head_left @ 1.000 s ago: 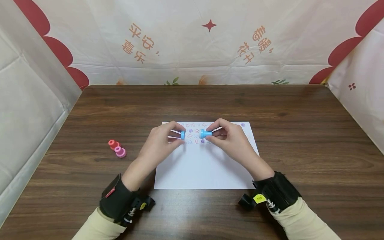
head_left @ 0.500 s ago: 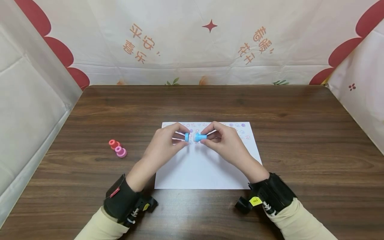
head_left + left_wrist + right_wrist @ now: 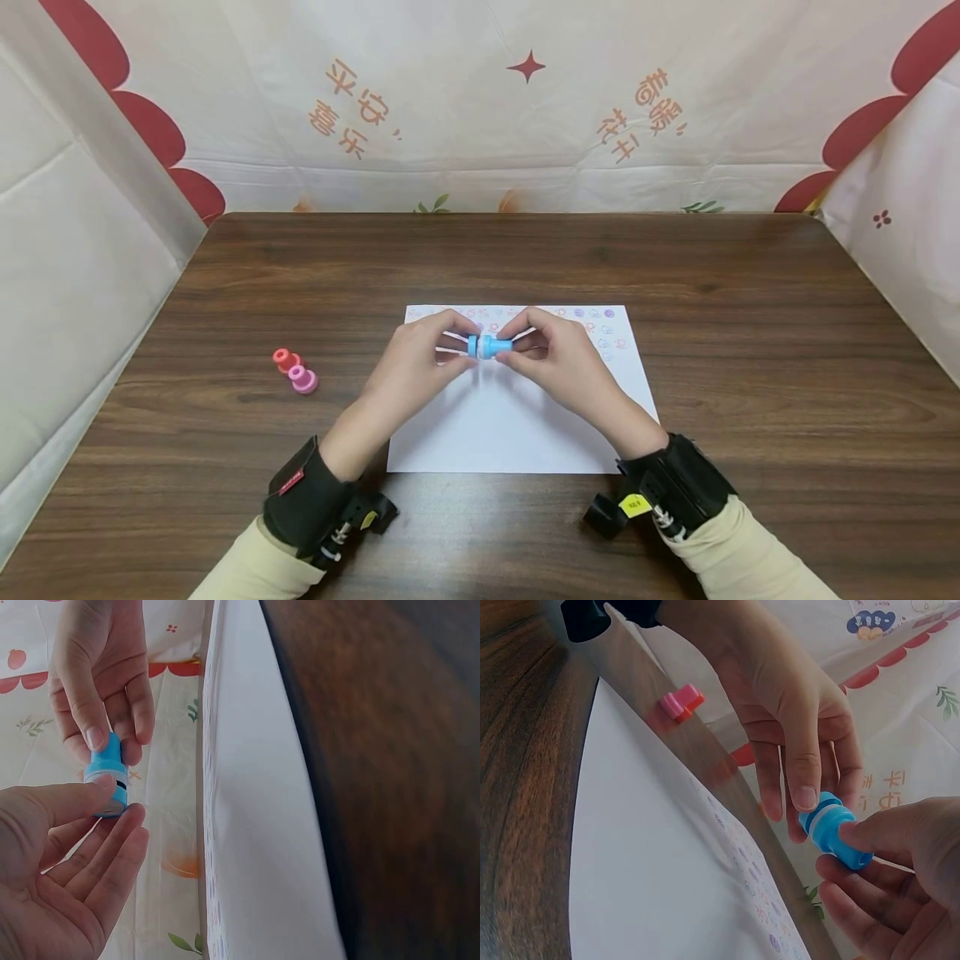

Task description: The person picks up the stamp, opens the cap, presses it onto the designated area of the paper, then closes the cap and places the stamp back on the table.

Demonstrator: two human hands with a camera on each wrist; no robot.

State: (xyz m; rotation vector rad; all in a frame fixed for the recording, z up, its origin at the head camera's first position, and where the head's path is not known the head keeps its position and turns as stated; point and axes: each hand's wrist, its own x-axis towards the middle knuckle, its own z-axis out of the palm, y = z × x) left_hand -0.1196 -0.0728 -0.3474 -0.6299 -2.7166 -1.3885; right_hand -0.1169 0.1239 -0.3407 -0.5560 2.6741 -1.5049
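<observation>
A blue toy stamp (image 3: 496, 347) lies sideways in the air over a white sheet of paper (image 3: 510, 425). My right hand (image 3: 566, 358) pinches its handle between thumb and fingers. The short blue cap (image 3: 472, 346) is pinched by my left hand (image 3: 408, 358) at the stamp's printing end. In the left wrist view, the cap (image 3: 120, 796) lines up with the stamp (image 3: 107, 757), a pale band and a dark gap showing at the join. The right wrist view has the cap (image 3: 810, 820) right at the stamp's end (image 3: 840, 841). Small coloured prints (image 3: 615, 343) fill the paper's far part.
A red stamp (image 3: 285, 360) and a pink stamp (image 3: 303, 381) stand close together on the brown wooden table (image 3: 187, 467), left of the paper. Behind the far edge hangs a pale printed cloth (image 3: 480, 108).
Both hands have come closer together, the right one moving left and the left one slightly right. The gap between the cap and the blue stamp has narrowed until they meet in view.
</observation>
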